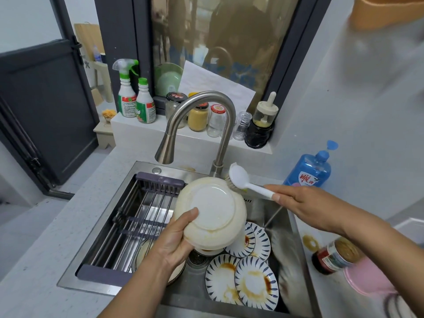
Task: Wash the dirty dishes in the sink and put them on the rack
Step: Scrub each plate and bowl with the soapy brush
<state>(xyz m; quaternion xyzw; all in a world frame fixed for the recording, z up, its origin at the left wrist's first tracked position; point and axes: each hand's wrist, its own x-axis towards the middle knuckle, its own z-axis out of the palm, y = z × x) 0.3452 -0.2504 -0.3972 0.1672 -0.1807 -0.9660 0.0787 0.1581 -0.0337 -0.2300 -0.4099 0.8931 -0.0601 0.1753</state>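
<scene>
Steel sink (296,228) holds stained striped plates (254,282).

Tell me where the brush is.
Head view: the brush is in the right hand, bristles at the bowl's top edge, beside the faucet base.

My left hand (171,243) and right hand (305,206) are both bare, with no gloves, rings or watch. My forearms are uncovered as far as the frame edges; no sleeve shows. My fingernails are short and unpainted, seen on my right thumb.
</scene>
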